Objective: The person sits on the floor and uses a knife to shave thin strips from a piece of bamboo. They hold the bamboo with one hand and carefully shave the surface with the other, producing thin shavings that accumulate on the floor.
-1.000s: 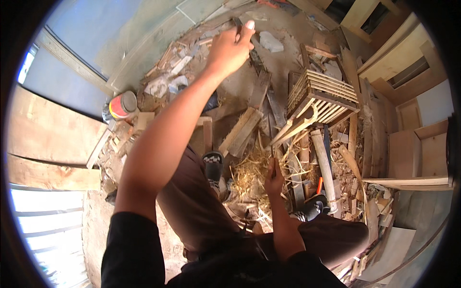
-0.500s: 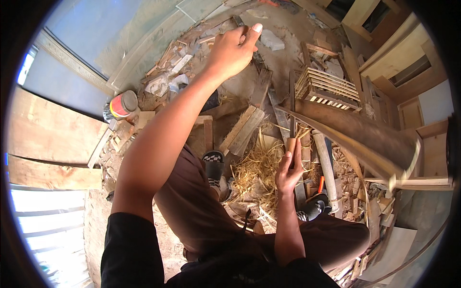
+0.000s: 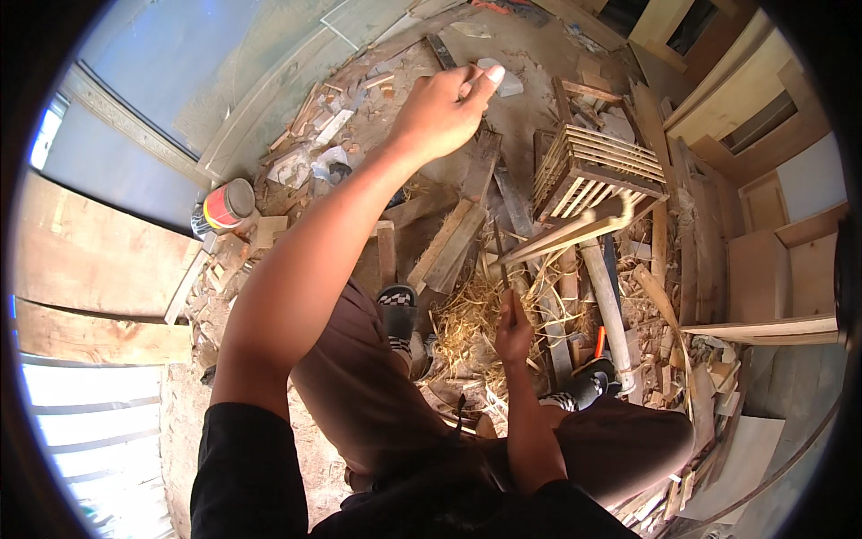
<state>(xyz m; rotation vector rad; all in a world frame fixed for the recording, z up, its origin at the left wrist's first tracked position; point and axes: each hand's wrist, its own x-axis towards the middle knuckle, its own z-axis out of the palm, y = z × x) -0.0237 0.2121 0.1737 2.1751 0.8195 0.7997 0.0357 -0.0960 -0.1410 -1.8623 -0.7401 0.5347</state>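
My left hand (image 3: pixel 444 108) is raised high over the littered floor with its fingers pinched together. What is between them is too small to make out. My right hand (image 3: pixel 514 325) is low between my knees, closed around a thin dark stick (image 3: pixel 497 256) that points up and away from me. Just beyond it a long pale wooden strip (image 3: pixel 566 235) slants up to the right toward a slatted wooden crate (image 3: pixel 593 166). A heap of straw and shavings (image 3: pixel 471 314) lies under my right hand.
A red and yellow can (image 3: pixel 224 207) stands at the left among wood offcuts. Planks (image 3: pixel 453 242) and a pale round pole (image 3: pixel 609 310) lie ahead of my feet (image 3: pixel 398 310). An orange-handled tool (image 3: pixel 600 341) lies by my right foot. Boards and frames line the right side.
The long curved strip that swept to the right half a second ago is gone from there. My right hand has dropped lower and nearer. My left hand stays raised, shifted slightly.
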